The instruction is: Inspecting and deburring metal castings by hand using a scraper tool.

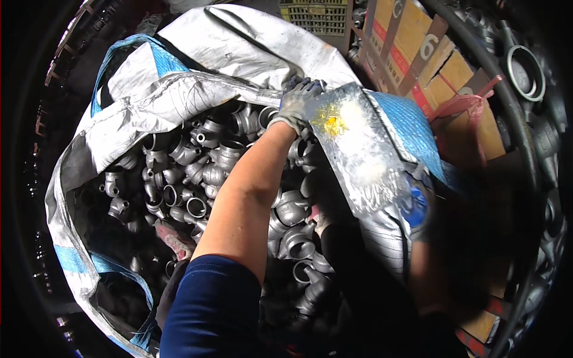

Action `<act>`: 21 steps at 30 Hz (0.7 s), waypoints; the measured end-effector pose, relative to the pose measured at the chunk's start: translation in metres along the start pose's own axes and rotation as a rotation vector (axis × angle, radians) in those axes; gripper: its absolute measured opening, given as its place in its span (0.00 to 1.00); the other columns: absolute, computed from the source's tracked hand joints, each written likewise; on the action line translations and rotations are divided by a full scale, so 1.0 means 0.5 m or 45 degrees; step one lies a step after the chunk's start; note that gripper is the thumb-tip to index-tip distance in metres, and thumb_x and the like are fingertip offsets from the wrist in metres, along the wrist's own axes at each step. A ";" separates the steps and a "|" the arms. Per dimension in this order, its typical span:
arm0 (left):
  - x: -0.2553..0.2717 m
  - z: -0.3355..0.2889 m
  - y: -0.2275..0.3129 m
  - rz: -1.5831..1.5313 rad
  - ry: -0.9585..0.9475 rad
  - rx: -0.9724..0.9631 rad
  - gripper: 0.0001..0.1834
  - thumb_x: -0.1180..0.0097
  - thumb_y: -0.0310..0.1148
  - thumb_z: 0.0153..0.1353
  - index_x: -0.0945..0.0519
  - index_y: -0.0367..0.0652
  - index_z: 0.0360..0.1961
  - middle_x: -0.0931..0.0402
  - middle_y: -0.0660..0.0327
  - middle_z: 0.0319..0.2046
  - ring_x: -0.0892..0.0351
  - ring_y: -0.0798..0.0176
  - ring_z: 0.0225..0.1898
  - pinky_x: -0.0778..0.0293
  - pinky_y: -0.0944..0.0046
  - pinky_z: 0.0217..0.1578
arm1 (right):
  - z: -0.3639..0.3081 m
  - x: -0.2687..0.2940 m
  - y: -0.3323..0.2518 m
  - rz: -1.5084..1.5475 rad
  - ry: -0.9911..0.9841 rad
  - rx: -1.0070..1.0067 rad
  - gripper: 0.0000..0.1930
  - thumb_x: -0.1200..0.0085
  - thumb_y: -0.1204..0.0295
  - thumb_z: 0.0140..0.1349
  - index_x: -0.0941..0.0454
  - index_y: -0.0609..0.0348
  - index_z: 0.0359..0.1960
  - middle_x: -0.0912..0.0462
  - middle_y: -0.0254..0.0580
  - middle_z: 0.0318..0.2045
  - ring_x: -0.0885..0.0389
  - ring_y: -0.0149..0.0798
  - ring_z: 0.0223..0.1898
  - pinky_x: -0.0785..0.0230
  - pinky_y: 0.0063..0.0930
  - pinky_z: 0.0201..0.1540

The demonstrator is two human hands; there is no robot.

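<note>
A large white woven bulk bag (137, 106) with blue straps lies open around a heap of grey metal pipe fittings (224, 156). My left hand (295, 106), in a grey work glove, reaches across the heap and is closed over the bag's far rim. Beside it, a flat, shiny, translucent plastic panel (364, 149) with a bright yellow spot lies along the bag's right side. My right hand (416, 203), in a grey and blue glove, is closed at the panel's lower right edge, on the bag's side. Its fingertips are partly in shadow.
Worn wooden crates or cartons (412, 53) with red bands stand to the right. A dark curved rail (507, 89) runs past them, with more metal fittings (525, 71) beyond. A yellow plastic crate (313, 17) sits at the back. My shoe (174, 238) is among the fittings.
</note>
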State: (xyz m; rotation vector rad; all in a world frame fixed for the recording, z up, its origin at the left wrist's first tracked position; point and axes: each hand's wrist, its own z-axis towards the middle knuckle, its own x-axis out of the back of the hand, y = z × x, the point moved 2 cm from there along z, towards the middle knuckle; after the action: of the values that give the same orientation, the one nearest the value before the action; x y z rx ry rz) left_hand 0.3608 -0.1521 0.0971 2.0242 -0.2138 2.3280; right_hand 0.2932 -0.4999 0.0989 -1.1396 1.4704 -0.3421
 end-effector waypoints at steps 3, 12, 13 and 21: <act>-0.034 -0.003 0.012 -0.265 0.074 0.146 0.29 0.57 0.48 0.57 0.34 0.46 0.58 0.38 0.55 0.60 0.44 0.54 0.64 0.55 0.54 0.64 | 0.007 -0.048 -0.022 0.023 0.128 0.031 0.16 0.57 0.78 0.57 0.30 0.59 0.49 0.25 0.42 0.43 0.24 0.28 0.31 0.34 0.16 0.19; -0.070 -0.146 0.006 -0.236 0.313 0.255 0.24 0.57 0.39 0.55 0.28 0.40 0.51 0.30 0.51 0.52 0.34 0.52 0.57 0.41 0.57 0.59 | 0.033 -0.073 0.025 -0.195 -0.086 -0.046 0.10 0.49 0.80 0.55 0.26 0.57 0.39 0.24 0.31 0.26 0.32 0.21 0.16 0.43 0.13 0.14; -0.043 -0.137 0.039 -0.258 0.282 0.236 0.23 0.57 0.39 0.55 0.29 0.40 0.51 0.31 0.51 0.53 0.36 0.52 0.58 0.41 0.57 0.59 | 0.032 -0.060 0.018 -0.219 -0.039 -0.023 0.10 0.49 0.80 0.54 0.25 0.57 0.39 0.24 0.30 0.25 0.33 0.21 0.16 0.43 0.13 0.14; 0.005 -0.282 0.110 -1.061 0.468 0.498 0.21 0.45 0.38 0.56 0.27 0.46 0.51 0.30 0.52 0.52 0.33 0.54 0.56 0.36 0.59 0.55 | 0.059 -0.066 0.029 -0.417 0.022 0.092 0.11 0.43 0.77 0.53 0.23 0.59 0.39 0.23 0.29 0.26 0.31 0.22 0.20 0.39 0.15 0.22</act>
State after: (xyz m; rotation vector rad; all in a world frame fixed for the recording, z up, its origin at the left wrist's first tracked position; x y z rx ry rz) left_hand 0.2150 -0.1875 0.0770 1.3193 0.9625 2.1681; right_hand 0.3075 -0.4556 0.0997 -1.3225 1.2738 -0.6272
